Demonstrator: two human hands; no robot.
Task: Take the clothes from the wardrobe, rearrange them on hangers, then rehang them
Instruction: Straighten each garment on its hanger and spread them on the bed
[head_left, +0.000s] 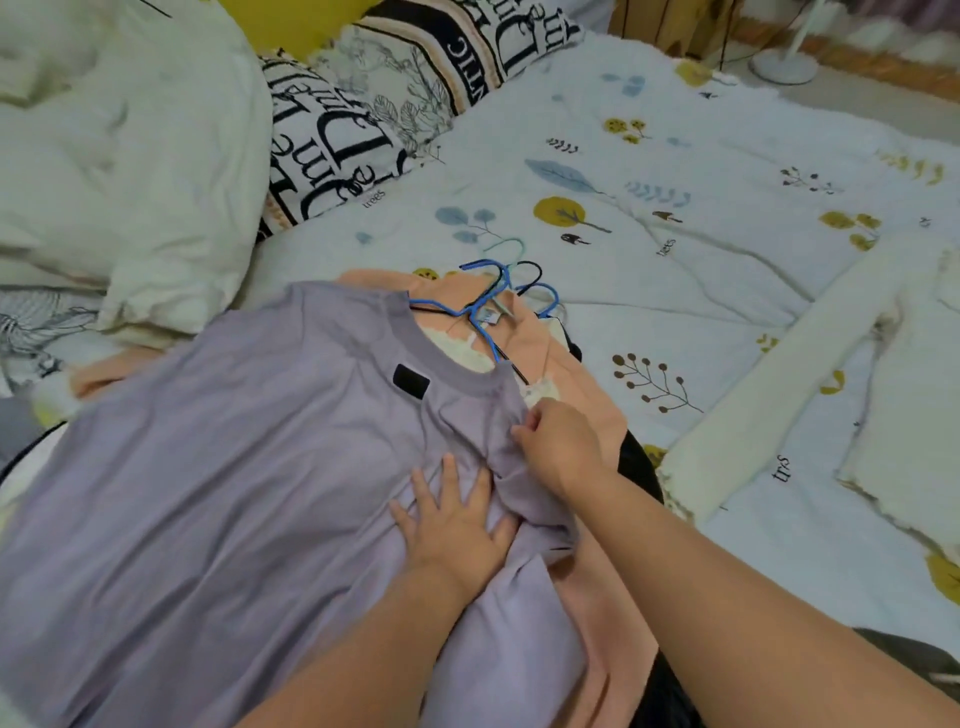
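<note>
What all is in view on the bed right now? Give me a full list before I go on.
T-shirt: one, lilac, spread flat on top of the pile.
Peach garment: one, under the T-shirt.
Hangers: several, blue, black and pale green, hooks bunched above the T-shirt's neckline.
Cream top: one, long-sleeved, laid out on the right.
Bedsheet: one, white with leaf print.
Lettered pillow: black and white, upper left.
Duvet: cream, bunched at left.
Left hand: flat on the T-shirt.
Right hand: pinches the T-shirt's shoulder.
</note>
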